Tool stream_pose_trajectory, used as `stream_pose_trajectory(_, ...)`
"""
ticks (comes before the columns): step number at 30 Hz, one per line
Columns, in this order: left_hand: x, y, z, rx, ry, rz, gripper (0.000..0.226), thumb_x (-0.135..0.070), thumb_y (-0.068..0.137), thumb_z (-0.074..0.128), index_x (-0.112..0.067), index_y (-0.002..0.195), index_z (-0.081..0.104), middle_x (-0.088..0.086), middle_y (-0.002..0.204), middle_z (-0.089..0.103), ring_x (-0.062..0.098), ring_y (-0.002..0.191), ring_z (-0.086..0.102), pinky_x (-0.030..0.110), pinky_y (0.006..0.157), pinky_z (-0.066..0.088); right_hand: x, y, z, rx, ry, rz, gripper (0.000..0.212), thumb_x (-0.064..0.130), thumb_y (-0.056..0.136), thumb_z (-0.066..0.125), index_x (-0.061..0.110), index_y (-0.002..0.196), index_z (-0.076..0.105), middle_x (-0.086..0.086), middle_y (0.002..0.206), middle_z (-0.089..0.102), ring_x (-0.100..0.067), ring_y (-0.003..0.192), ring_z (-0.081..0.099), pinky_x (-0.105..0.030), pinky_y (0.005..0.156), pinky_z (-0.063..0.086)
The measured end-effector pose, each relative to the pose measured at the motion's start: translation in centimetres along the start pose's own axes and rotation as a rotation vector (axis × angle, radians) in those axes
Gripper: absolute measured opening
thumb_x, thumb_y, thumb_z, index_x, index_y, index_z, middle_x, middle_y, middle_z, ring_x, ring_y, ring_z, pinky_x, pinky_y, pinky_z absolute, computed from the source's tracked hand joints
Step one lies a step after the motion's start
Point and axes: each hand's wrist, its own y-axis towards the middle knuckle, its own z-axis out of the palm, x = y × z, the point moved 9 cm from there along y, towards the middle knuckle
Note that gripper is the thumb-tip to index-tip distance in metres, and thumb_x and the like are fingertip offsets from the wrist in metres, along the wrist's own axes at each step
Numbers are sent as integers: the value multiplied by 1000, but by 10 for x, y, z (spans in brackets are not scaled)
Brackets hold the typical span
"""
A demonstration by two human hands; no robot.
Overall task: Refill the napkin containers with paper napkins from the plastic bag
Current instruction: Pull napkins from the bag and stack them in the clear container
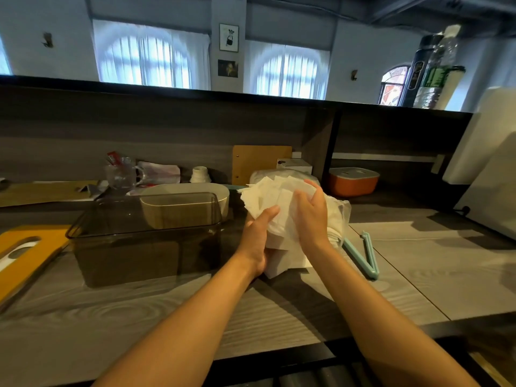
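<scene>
Napkins sit bunched between the two hands, a loose white stack fanned at the top and hanging down toward the surface, with the crumpled plastic bag just behind and to the right of them. The open container — a smoky, see-through box with its top off — lies directly to the left of the stack, close by but apart from it, its long axis running left to right across the view. A second, pale oval container stands just behind it, also open at the top.

The left hand is the nearer one to that box; it cups the stack from the left and underneath, fingers curled around the paper. The right hand lies over the stack from the right, fingers bent across the top sheets and pressing them toward the other palm. Both hands, then, are grasping the napkins, neither one free.

Judging from this, the coming move is a short carry leftward and a drop into the box's mouth — the stack's longer side would need to line up with the box's length, and the fanned top sheets look apt to slip or catch on the rim.
</scene>
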Motion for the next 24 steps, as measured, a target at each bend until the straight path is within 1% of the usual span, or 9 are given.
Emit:
stream_pose_trajectory(4,-7,-1,4,38,7,70,51,-29,85,70,-27,133,52,3,116,67,19,105,65,32,77,57,1,-9,13,66,-145,-48,34,38,92,41,24,121,52,-3,114,57,-24,108,55,-49,94,50)
stream_pose_trajectory(7,-7,-1,-2,-14,-9,68,44,-22,88,70,-22,130,56,2,109,71,19,98,69,30,71,57,0,-7,16,86,-186,-13,12,36,93,42,31,92,52,-2,105,54,-28,108,51,-58,98,42)
stream_pose_trajectory(9,-9,0,-6,-48,-36,61,42,-23,90,69,-23,130,57,5,111,70,23,101,68,36,74,58,2,0,11,86,-148,34,11,38,98,46,36,105,54,-3,120,53,-28,119,48,-56,104,41)
stream_pose_trajectory(11,-10,1,-8,-35,-176,21,48,-28,86,69,-22,132,56,11,118,69,30,107,67,47,83,59,3,8,6,104,-122,89,50,46,96,53,30,142,40,-4,146,43,-27,133,41,-48,108,39)
stream_pose_trajectory(12,-11,2,-8,-17,-266,8,51,-30,83,69,-20,132,56,13,120,69,32,109,66,51,87,57,3,9,6,135,-88,139,66,51,94,55,26,150,31,-3,152,37,-27,138,38,-44,108,38)
stream_pose_trajectory(14,-15,1,-7,30,-402,7,52,-30,82,68,-18,131,57,16,123,68,36,113,65,56,94,53,-7,2,14,271,71,334,90,71,78,62,30,151,29,-2,152,37,-29,138,40,-47,111,37)
stream_pose_trajectory(16,-18,0,-7,53,-391,25,53,-29,82,69,-19,132,55,16,124,67,35,114,64,55,95,53,-14,-8,24,409,272,446,104,80,53,73,35,142,42,-4,143,51,-30,127,53,-56,105,43)
stream_pose_trajectory(21,-26,-3,-5,-28,25,112,47,-29,88,68,-25,132,54,6,119,66,28,109,63,45,84,56,-11,-11,25,526,407,422,79,55,64,82,33,134,52,-12,131,59,-35,119,57,-60,96,49)
stream_pose_trajectory(24,-29,-2,-4,-40,131,168,47,-30,92,66,-26,135,51,2,120,64,22,108,63,43,89,55,2,-13,25,567,395,308,48,37,75,75,31,120,59,-6,116,67,-29,110,63,-54,95,52)
